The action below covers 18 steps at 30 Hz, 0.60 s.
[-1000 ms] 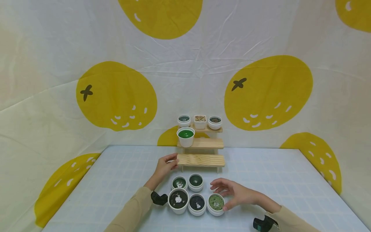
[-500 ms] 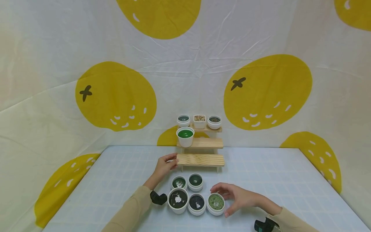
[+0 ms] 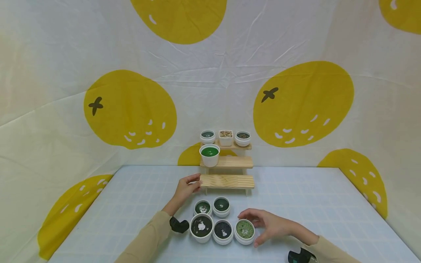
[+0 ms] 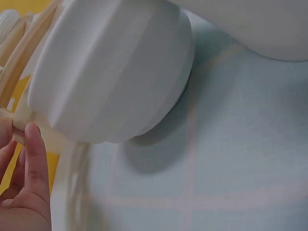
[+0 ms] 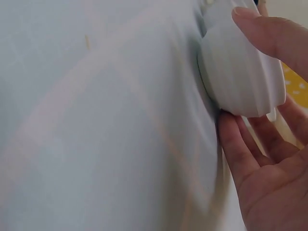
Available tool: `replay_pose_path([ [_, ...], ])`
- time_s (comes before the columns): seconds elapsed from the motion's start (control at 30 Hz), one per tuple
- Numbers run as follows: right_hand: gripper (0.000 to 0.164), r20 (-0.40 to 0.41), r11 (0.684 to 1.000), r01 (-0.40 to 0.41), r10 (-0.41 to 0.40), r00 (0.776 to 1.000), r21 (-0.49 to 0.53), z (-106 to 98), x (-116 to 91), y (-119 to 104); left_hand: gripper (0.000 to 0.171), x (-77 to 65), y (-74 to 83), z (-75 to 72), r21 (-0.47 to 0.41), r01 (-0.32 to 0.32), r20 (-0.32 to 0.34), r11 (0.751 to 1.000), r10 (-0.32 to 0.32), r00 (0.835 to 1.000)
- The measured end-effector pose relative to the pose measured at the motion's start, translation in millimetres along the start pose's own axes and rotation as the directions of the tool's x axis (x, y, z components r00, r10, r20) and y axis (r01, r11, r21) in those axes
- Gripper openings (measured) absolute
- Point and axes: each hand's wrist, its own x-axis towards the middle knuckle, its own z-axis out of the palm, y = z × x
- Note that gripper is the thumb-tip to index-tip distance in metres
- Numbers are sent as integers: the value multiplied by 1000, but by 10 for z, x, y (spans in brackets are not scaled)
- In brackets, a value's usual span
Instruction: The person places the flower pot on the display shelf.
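Observation:
My left hand (image 3: 185,192) pinches the left end of the lowest step of a wooden three-step stand (image 3: 227,181). In the left wrist view, thumb and forefinger meet at the wood's edge. My right hand (image 3: 268,225) is curved loosely around the right side of a small white pot with grainy light green contents (image 3: 245,230). Its thumb stands apart from the pot in the head view; the fingers lie behind and beside it. To the left stand a white pot with dark, white-flecked contents (image 3: 223,231) and a larger similar one (image 3: 201,226).
Two more white pots, one dark green (image 3: 221,205) and one white-flecked (image 3: 202,207), stand behind. A white cup with bright green contents (image 3: 209,159) is on the middle step. On the top step are two round pots and a square pot (image 3: 226,140).
My right thumb has drawn off the rim of the light green pot, and the fingers have shifted slightly toward me. The left hand keeps its place on the stand.

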Motion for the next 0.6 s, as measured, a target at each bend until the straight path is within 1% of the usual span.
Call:
replay_pose_path([
  [0.27, 69, -15, 999, -22, 21, 1000, -26, 9, 17, 8, 38, -4, 19, 0, -7, 7, 14, 1000, -7, 1000],
  [0.3, 68, -15, 999, -23, 23, 1000, -29, 9, 20, 10, 38, 7, -5, 3, -3, 11, 6, 1000, -11, 1000],
  [0.4, 65, -18, 999, -31, 31, 999, -39, 6, 31, 19, 37, 0, -3, 9, -6, 8, -3, 1000, -8, 1000],
  [0.6, 69, -14, 998, -3, 3, 1000, -55, 6, 36, 12, 36, -4, 9, 6, -12, 1, -14, 1000, -2, 1000],
])
